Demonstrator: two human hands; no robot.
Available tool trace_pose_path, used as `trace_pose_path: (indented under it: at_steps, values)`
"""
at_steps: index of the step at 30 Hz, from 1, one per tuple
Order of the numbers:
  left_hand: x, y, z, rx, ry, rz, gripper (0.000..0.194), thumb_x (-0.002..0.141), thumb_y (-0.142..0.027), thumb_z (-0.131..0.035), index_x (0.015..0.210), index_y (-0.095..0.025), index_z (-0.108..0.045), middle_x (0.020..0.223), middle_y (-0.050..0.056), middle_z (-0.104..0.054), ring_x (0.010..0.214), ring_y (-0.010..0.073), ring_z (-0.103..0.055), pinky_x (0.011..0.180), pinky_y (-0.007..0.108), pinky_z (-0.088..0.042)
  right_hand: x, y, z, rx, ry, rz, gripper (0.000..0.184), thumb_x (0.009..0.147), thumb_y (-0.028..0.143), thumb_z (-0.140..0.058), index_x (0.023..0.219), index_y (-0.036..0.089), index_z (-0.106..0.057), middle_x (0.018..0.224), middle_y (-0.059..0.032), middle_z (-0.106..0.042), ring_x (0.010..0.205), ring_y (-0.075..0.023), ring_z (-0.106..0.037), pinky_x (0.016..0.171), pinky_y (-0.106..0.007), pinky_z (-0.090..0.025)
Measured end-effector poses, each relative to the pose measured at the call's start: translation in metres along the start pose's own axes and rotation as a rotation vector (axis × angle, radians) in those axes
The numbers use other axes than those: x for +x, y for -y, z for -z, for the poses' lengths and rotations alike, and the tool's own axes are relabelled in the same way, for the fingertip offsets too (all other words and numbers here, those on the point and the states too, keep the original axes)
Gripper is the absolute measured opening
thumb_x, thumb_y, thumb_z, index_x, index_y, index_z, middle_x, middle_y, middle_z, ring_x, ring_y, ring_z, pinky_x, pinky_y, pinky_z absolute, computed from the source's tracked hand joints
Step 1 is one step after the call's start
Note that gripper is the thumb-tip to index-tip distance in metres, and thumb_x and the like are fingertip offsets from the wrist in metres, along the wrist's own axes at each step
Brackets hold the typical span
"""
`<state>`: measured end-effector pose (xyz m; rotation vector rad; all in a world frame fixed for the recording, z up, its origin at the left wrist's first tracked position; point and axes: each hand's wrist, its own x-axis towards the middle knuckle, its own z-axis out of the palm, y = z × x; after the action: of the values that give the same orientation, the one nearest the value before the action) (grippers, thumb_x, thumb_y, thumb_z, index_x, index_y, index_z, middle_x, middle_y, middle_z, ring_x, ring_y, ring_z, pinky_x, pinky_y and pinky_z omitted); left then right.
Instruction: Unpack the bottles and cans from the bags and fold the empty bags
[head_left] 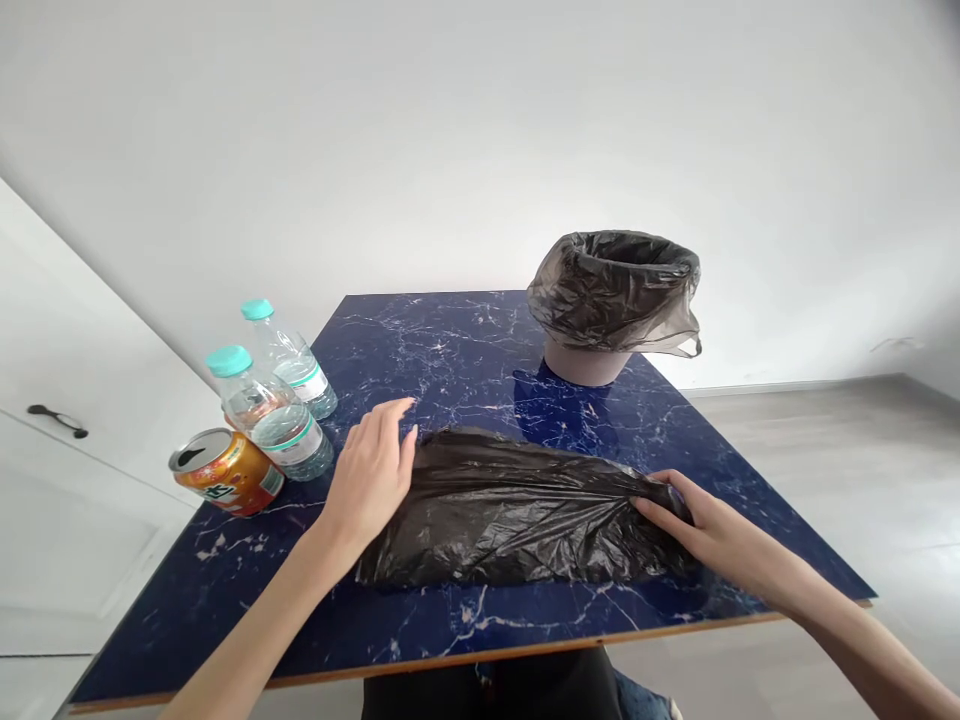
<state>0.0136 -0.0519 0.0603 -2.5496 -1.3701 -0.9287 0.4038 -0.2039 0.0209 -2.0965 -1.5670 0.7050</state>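
Note:
A black plastic bag [510,510] lies flat and crumpled on the blue marble-patterned table [450,350]. My left hand [371,475] rests on the bag's left end, fingers stretched out and together, pressing it down. My right hand [694,530] is at the bag's right end, its fingers pinched around the gathered plastic there.
A small pink bin lined with a black bag [611,300] stands at the table's far right. Two clear water bottles with teal caps [274,415] [289,360] and an orange drink can on its side [225,472] sit at the left edge. White cabinet at left.

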Motion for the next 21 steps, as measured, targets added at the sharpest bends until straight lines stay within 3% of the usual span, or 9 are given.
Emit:
trace_pose_path:
  at_steps: [2, 3, 5, 7, 9, 11, 14, 17, 21]
  values:
    - [0.000, -0.020, 0.003, -0.053, -0.079, -0.178, 0.032, 0.112, -0.020, -0.043, 0.143, -0.018, -0.054, 0.143, 0.017, -0.068, 0.134, 0.0306, -0.066, 0.113, 0.051, -0.054, -0.004, 0.005, 0.002, -0.005, 0.029, -0.011, 0.066, 0.098, 0.079, -0.047, 0.133, 0.024, -0.059, 0.083, -0.0047, -0.078, 0.072, -0.0303, -0.075, 0.063, -0.040, -0.059]
    - [-0.002, -0.032, 0.005, -0.099, -0.060, -0.265, 0.032, 0.112, -0.018, -0.044, 0.143, -0.019, -0.054, 0.145, 0.015, -0.067, 0.139, 0.0285, -0.063, 0.118, 0.050, -0.051, -0.008, 0.010, 0.003, -0.007, 0.011, 0.005, 0.069, 0.098, 0.078, -0.048, 0.141, 0.025, -0.055, 0.095, -0.0074, -0.081, 0.083, -0.0324, -0.078, 0.070, -0.042, -0.062]
    - [-0.005, -0.056, 0.006, -0.166, 0.069, -0.399, 0.031, 0.114, -0.023, -0.047, 0.143, -0.020, -0.057, 0.151, 0.013, -0.065, 0.148, 0.0277, -0.056, 0.123, 0.049, -0.048, -0.019, 0.023, 0.002, -0.068, -0.159, 0.088, 0.074, 0.099, 0.076, -0.052, 0.155, 0.028, -0.046, 0.129, -0.0123, -0.077, 0.114, -0.0366, -0.077, 0.089, -0.050, -0.063]
    - [-0.008, -0.072, 0.000, -0.173, 0.236, -0.455, 0.036, 0.115, -0.032, -0.047, 0.147, -0.019, -0.057, 0.162, 0.012, -0.058, 0.159, 0.0311, -0.044, 0.127, 0.053, -0.045, -0.031, 0.039, -0.003, -0.165, -0.362, 0.233, 0.075, 0.103, 0.070, -0.051, 0.164, 0.029, -0.039, 0.157, -0.0138, -0.061, 0.141, -0.0390, -0.062, 0.107, -0.056, -0.058]
    - [-0.011, -0.078, -0.012, -0.159, 0.372, -0.464, 0.046, 0.116, -0.040, -0.046, 0.156, -0.018, -0.052, 0.172, 0.012, -0.046, 0.166, 0.0336, -0.030, 0.131, 0.056, -0.039, -0.039, 0.053, -0.014, -0.267, -0.461, 0.389, 0.070, 0.109, 0.061, -0.046, 0.169, 0.028, -0.033, 0.173, -0.0119, -0.043, 0.157, -0.0383, -0.045, 0.120, -0.060, -0.049]
    - [-0.015, -0.074, -0.027, -0.169, 0.452, -0.456, 0.055, 0.116, -0.045, -0.043, 0.165, -0.019, -0.044, 0.177, 0.009, -0.037, 0.169, 0.0330, -0.020, 0.135, 0.056, -0.032, -0.041, 0.061, -0.032, -0.372, -0.455, 0.507, 0.068, 0.113, 0.053, -0.041, 0.174, 0.027, -0.025, 0.178, -0.0091, -0.034, 0.165, -0.0369, -0.030, 0.128, -0.064, -0.039]
    - [-0.022, -0.056, -0.043, -0.196, 0.521, -0.409, 0.063, 0.115, -0.053, -0.040, 0.172, -0.026, -0.033, 0.179, 0.005, -0.031, 0.170, 0.0321, -0.016, 0.138, 0.056, -0.026, -0.033, 0.056, -0.063, -0.518, -0.396, 0.572, 0.073, 0.114, 0.051, -0.039, 0.177, 0.029, -0.011, 0.179, -0.0071, -0.032, 0.168, -0.0403, -0.019, 0.128, -0.075, -0.028]
    - [-0.029, -0.033, -0.045, -0.170, 0.549, -0.332, 0.066, 0.115, -0.056, -0.037, 0.174, -0.028, -0.028, 0.181, 0.003, -0.026, 0.169, 0.0331, -0.016, 0.138, 0.057, -0.024, -0.021, 0.038, -0.087, -0.569, -0.385, 0.558, 0.074, 0.114, 0.051, -0.038, 0.178, 0.030, -0.006, 0.178, -0.0071, -0.031, 0.167, -0.0413, -0.021, 0.126, -0.078, -0.029]
    - [-0.038, -0.004, -0.036, -0.103, 0.513, -0.259, 0.066, 0.115, -0.056, -0.040, 0.174, -0.031, -0.028, 0.181, 0.003, -0.024, 0.169, 0.0335, -0.018, 0.137, 0.059, -0.024, -0.006, 0.021, -0.094, -0.563, -0.325, 0.508, 0.068, 0.116, 0.051, -0.033, 0.177, 0.032, -0.010, 0.180, -0.0045, -0.025, 0.167, -0.0349, -0.023, 0.130, -0.071, -0.029]
